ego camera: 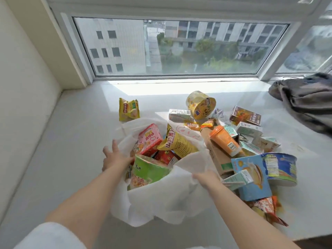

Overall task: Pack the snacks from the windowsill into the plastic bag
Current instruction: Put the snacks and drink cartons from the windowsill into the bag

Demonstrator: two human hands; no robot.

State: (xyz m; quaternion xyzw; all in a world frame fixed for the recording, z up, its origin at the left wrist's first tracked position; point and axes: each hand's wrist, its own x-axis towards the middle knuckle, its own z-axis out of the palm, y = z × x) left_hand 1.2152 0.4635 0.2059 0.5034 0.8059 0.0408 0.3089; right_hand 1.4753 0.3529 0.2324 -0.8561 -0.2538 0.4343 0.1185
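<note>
plastic bag [161, 202]: on windowsill [71, 141], partly filled, maybe a third packed
loose snacks [251, 150]: pile just right of bag, most still out
chip packet [129, 109]: alone behind bag
left hand [114, 157]: fingers spread on bag rim
right hand [206, 177]: pinching bag edge

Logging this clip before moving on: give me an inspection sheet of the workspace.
Surface: white windowsill, sunlit strip near the glass.
Job's things: white plastic bag, open, holding a green noodle cup, pink box and yellow chip bag; loose snack pile to its right; small yellow packet apart, behind.
Clutter: grey cloth, far right.
Hands: left hand open at the bag's left rim; right hand grips the right edge.
Cables: nothing seen.
Surroundings: window, buildings and trees outside.
</note>
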